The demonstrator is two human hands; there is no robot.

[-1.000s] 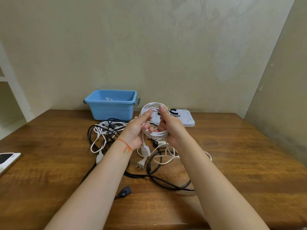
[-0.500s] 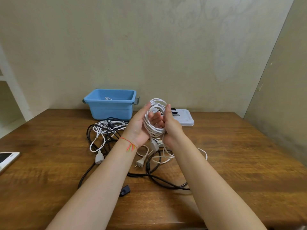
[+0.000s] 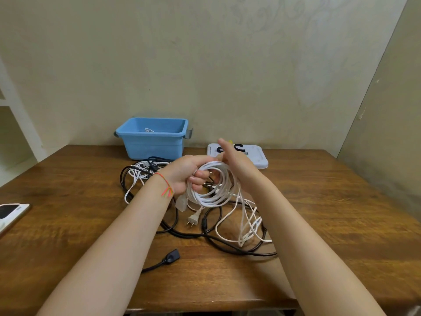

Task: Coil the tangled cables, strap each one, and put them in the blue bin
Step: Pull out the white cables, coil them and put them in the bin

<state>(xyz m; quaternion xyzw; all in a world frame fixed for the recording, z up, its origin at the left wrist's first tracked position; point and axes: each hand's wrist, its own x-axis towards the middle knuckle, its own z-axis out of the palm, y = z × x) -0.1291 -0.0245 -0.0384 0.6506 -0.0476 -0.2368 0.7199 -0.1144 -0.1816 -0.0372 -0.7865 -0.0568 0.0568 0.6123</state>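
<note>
Back wall (image 3: 205, 65): plain beige plaster, showing a faint swirl pattern upper right.
Right wall (image 3: 387, 133): angling in toward the corner, carrying small chips.
Table (image 3: 330, 201): dark brown wood grain, butting against the back wall.
Left edge: white shelving unit (image 3: 13, 115) standing beside the table.
Light: falling soft and even.

Head cam, fwd-down, close over table (image 3: 319, 201)

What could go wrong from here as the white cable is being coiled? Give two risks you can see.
1. The white coil is gripped only by the left hand; its loops look loose and could spring apart before strapping.
2. Its tail trails down over the black cable, so pulling may snag and drag the pile.
</note>
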